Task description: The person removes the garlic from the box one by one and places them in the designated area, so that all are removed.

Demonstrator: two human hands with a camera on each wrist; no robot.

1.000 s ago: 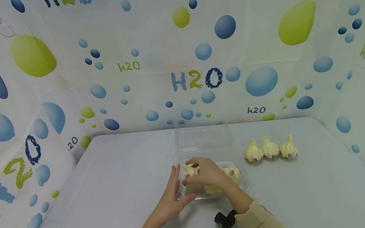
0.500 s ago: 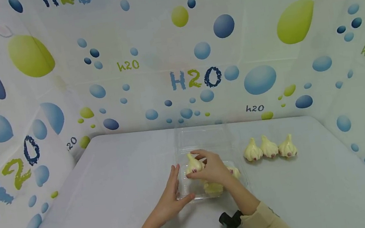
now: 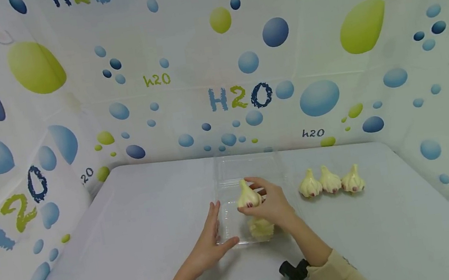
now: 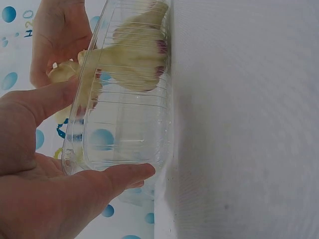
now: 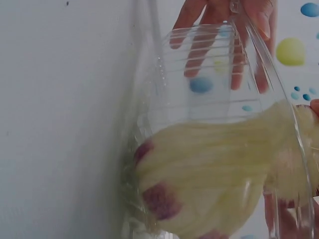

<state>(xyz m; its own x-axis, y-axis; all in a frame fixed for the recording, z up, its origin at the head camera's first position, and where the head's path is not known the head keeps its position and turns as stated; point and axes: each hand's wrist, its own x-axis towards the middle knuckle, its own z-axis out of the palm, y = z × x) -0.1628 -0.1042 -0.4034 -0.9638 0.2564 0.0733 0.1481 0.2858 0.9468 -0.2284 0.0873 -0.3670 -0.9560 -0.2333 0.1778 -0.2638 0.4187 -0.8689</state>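
Upright between the thumb and fingers of my right hand (image 3: 274, 205) is a garlic bulb (image 3: 248, 197), held above the clear plastic clamshell container (image 3: 232, 227). My left hand (image 3: 210, 251) rests against the container's left front corner, its fingers straight along the side and the thumb at the front edge. Inside, a garlic bulb (image 3: 261, 229) lies near the front wall; in the left wrist view a bulb (image 4: 137, 55) shows through the ribbed side. The right hand and forearm hide the container's right part in the head view.
Three garlic bulbs (image 3: 331, 180) stand in a row on the white table (image 3: 152, 207), right of the container. The transparent lid (image 3: 249, 166) lies folded back behind it. A black wrist device (image 3: 294, 271) sits by the right sleeve. Patterned cloth (image 3: 181, 79) walls the table's back and sides.
My right hand has lifted the garlic bulb from the container's left part and carried it up and to the right. The left hand stays on the container's corner.
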